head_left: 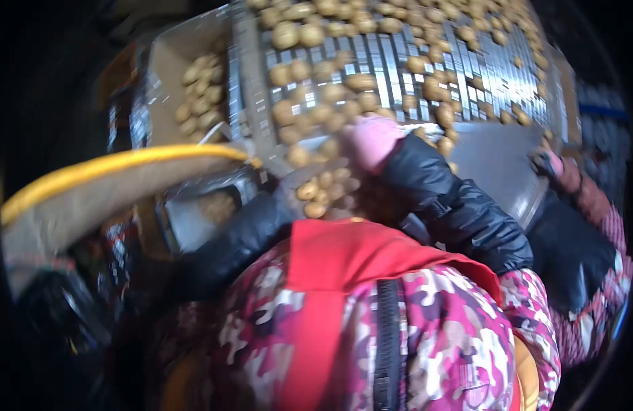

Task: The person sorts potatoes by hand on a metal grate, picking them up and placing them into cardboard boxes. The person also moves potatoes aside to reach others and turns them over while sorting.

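My right hand [374,140], in a pink glove, is over the near edge of the roller conveyor [391,65], right beside several potatoes [323,113]. Motion smears its fingers. The black left sleeve [244,229] reaches in from the lower left. At its end my left hand [287,194] is a dark blur beside a small cluster of potatoes [318,194]; its fingers do not show clearly, and I cannot tell whether it holds any of them.
Many potatoes [439,17] cover the far rollers. A bin of potatoes [203,92] stands left, behind a yellow-edged curved panel [124,164]. A metal plate [491,161] slopes at right. Another person's gloved hand [552,162] is at its far side.
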Demonstrator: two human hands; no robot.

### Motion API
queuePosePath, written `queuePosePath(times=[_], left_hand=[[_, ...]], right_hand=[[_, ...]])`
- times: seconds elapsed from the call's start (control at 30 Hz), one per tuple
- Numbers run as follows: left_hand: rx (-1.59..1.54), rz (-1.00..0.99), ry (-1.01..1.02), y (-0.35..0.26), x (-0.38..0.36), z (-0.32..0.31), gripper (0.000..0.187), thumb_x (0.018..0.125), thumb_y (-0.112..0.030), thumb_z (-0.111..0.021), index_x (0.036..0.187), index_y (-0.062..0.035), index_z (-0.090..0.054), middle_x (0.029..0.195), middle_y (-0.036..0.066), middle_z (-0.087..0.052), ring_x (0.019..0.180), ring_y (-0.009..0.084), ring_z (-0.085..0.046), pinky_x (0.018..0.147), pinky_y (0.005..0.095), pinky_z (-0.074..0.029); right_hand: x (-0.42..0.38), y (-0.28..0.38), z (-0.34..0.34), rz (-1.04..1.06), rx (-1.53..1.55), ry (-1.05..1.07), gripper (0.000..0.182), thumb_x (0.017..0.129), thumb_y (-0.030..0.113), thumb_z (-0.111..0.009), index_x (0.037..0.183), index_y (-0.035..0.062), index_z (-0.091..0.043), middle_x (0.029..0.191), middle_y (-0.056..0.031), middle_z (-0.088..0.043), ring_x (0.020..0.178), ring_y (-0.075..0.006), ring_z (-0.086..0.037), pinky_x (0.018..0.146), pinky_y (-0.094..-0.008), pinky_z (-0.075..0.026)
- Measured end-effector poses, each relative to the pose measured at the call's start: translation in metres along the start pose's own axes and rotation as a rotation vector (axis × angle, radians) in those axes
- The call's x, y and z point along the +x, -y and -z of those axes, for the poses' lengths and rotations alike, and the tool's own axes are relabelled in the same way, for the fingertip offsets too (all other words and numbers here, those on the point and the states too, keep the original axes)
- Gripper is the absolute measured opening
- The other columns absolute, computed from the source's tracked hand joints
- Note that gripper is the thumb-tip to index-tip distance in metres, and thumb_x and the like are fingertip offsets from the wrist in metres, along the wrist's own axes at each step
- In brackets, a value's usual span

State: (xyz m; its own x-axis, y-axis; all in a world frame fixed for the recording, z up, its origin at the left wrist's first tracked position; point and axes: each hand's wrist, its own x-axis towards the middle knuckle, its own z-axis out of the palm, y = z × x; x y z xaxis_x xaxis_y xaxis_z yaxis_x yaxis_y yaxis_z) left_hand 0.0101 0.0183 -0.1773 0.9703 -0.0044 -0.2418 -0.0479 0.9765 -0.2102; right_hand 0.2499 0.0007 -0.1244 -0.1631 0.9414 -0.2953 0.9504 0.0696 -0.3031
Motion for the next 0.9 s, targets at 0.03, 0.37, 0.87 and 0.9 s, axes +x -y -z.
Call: queuePosePath(times=[0.03,0.37,0.87,0.9], left_hand=[[-0.004,-0.050,0.068,0.002,-0.009,0.001,0.047,0.105,-0.034,-0.061,0.148,-0.0171,-0.053,0.138,0.013,-0.061,0.121,0.0341,-0.062,0.097,0.0558,-0.056],[0.141,-0.689,-0.843,0.008,-0.182,0.023,0.028,0.102,-0.030,-0.063,0.119,-0.0078,-0.065,0.093,0.003,-0.060,0.086,0.0170,-0.060,0.073,0.0340,-0.055],[0.540,-0.057,-0.375,-0.017,0.010,-0.046,0.063,0.105,-0.040,-0.059,0.160,-0.0150,-0.039,0.120,0.005,-0.061,0.089,0.0145,-0.062,0.074,0.0291,-0.055],[0.572,0.009,-0.322,-0.019,0.013,-0.034,0.063,0.105,-0.036,-0.061,0.160,-0.0142,-0.039,0.118,0.004,-0.061,0.089,0.0127,-0.060,0.076,0.0306,-0.056]], right_hand=[[0.001,0.013,0.010,-0.010,-0.055,0.004,0.029,0.085,0.028,-0.074,0.109,0.0106,-0.073,0.101,-0.0177,-0.072,0.100,-0.0361,-0.071,0.090,-0.0485,-0.055],[0.013,-0.014,-0.029,0.029,-0.133,-0.055,0.022,0.089,0.025,-0.061,0.098,0.0133,-0.076,0.089,-0.0152,-0.074,0.090,-0.0369,-0.073,0.083,-0.0524,-0.054],[-0.043,-0.009,0.057,-0.028,0.669,-0.088,0.041,0.098,0.034,-0.068,0.131,0.0097,-0.068,0.107,-0.0193,-0.073,0.101,-0.0326,-0.072,0.091,-0.0438,-0.057],[-0.043,-0.024,0.065,-0.133,0.562,-0.180,0.041,0.098,0.032,-0.068,0.132,0.0089,-0.067,0.114,-0.0210,-0.071,0.107,-0.0344,-0.071,0.094,-0.0447,-0.056]])
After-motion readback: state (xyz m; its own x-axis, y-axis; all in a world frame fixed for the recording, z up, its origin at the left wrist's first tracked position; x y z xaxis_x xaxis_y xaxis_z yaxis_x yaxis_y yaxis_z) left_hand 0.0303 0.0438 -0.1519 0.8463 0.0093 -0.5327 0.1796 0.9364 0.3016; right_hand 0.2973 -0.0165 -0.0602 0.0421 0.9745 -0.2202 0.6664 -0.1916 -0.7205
